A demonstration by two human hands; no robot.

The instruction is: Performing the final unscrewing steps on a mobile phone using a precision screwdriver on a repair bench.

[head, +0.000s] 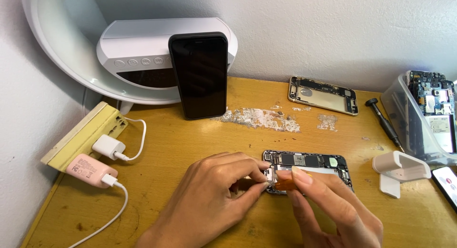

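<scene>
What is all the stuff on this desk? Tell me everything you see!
opened phone: 1, dark insides, desk middle, under both hands
orange piece: 1, pinched at the phone's left end
black phone: 1, leaning upright on the white lamp speaker
gold phone shell: 1, back of the desk
screwdriver: 1, black, right
clear bin: 1, holds phone parts, far right
white stand: 1, right
chargers: white and pink, in the left power strip
left hand: touching phone
right hand: holding orange piece

Phone-repair workbench: opened phone (308,168), screwdriver (384,124), parts bin (413,119).
</scene>
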